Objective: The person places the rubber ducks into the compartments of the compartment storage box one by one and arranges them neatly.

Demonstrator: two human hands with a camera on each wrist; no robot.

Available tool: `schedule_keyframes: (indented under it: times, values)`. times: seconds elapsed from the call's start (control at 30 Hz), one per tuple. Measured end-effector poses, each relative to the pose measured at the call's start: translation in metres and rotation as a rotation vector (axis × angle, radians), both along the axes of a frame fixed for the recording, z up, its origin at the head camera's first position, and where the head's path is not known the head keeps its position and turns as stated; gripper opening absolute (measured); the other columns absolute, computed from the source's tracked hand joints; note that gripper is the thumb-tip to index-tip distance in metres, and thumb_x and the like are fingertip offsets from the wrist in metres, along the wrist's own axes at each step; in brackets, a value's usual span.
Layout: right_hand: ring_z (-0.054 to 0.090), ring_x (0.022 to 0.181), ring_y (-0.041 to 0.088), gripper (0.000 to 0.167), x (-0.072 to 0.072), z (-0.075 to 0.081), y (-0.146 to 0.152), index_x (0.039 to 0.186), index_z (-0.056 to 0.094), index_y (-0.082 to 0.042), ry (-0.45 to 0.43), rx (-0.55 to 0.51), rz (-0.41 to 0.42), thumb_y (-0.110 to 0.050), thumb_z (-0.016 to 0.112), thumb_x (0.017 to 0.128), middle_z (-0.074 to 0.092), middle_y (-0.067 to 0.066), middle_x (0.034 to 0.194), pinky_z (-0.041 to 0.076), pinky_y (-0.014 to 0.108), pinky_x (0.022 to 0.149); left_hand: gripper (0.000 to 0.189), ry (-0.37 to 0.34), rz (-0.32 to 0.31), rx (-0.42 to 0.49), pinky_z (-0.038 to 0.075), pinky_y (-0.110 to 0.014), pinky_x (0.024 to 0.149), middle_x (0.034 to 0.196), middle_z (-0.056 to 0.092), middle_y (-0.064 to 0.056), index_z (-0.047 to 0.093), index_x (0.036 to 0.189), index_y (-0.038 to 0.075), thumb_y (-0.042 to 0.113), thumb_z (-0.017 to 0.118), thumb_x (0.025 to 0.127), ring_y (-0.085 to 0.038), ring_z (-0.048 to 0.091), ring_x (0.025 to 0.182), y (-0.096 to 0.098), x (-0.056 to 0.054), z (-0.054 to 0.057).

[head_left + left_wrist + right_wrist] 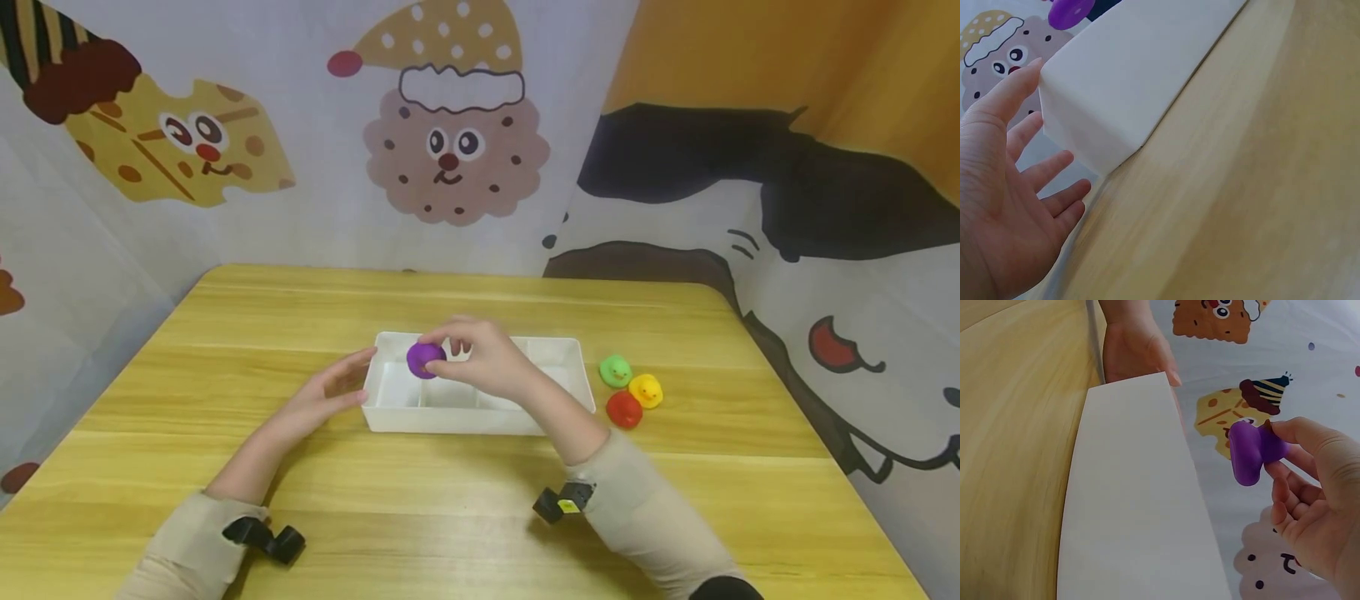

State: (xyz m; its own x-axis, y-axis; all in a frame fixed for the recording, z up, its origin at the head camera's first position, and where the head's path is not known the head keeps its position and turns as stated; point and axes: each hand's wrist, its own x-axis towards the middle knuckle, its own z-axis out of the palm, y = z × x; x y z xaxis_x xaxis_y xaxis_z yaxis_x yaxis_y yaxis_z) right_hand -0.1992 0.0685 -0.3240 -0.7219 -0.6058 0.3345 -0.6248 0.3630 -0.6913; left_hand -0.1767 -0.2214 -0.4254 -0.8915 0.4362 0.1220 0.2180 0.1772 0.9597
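The right hand [487,358] pinches a purple toy [420,360] between thumb and fingers, raised over the left part of a white compartmented box [450,422]. The left hand [318,402], fingers extended, is at the box's left end. A green duck [616,372], yellow duck [646,391] and red toy [624,410] sit grouped on the worktop [420,517].

One left hand [318,402] and one right hand [487,360] share one table [420,517] with one box [450,421] beneath the right, one purple toy [424,360] in its fingers, three more toys [624,410] to its right and two cameras [551,506], one per wrist.
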Motion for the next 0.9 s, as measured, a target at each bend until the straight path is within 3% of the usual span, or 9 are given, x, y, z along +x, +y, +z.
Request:
schedule_keyframes:
  times: [0.9]
  values:
    - [0.052, 0.076, 0.012, 0.028, -0.017, -0.02, -0.033, 0.11, 0.072, -0.012, -0.071, 0.055, 0.014, -0.016, 0.077, 0.082, 0.064, -0.01, 0.088, 0.046, 0.024, 0.063, 0.06, -0.004, -0.014, 0.004, 0.024, -0.066, 0.103, 0.151, 0.031, -0.019, 0.03, 0.151, 0.012, 0.012, 0.055, 0.097, -0.043, 0.029, 0.134, 0.001, 0.0, 0.001]
